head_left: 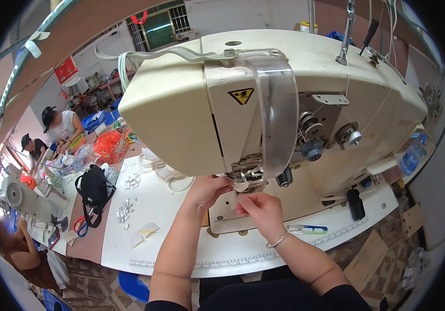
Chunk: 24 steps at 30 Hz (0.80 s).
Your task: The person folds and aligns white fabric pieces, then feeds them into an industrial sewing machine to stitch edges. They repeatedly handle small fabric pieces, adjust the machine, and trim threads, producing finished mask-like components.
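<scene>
A cream sewing machine stands before me, with its metal presser foot low over the bed. My left hand is closed in a pinch just left of the foot, its fingertips on a white strip that runs under the foot. Right of it and a little nearer, my right hand pinches at the lower end of the same strip. Most of the strip is hidden by fingers and foot. White band loops lie behind my left hand.
Small white pieces and a pale curved scrap lie left on the white table. Thread snips rest by my right wrist; a black object lies farther right. A black bag is at left. Several people sit beyond.
</scene>
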Available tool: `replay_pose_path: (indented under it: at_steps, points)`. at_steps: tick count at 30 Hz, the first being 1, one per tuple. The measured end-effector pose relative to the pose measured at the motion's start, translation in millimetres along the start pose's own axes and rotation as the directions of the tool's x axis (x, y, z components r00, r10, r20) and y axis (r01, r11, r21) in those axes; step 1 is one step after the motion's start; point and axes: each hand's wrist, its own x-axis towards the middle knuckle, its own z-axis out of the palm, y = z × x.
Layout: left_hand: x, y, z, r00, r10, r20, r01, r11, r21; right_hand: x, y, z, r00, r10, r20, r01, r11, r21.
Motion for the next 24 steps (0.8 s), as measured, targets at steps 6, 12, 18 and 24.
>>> replay_pose_path:
  at_steps: [6,12,18,24]
  points:
    - [-23,-12,19,0.991,0.12,-0.066,-0.118,0.993,0.025,11,-15,-17,0.668,-0.716,0.205,0.587,0.337,-0.736]
    - [-21,-8,18,0.996,0.086,-0.027,-0.085,0.996,0.027,15,-15,-16,0.572,-0.748,0.337,0.6,0.101,-0.794]
    - [-16,-5,14,0.996,0.079,0.046,-0.08,0.997,0.013,14,-16,-15,0.595,-0.716,0.365,0.594,0.085,-0.8]
    - [-9,2,10,0.993,0.079,0.085,-0.082,0.996,0.022,15,-23,-12,0.603,-0.712,0.359,0.622,0.137,-0.771]
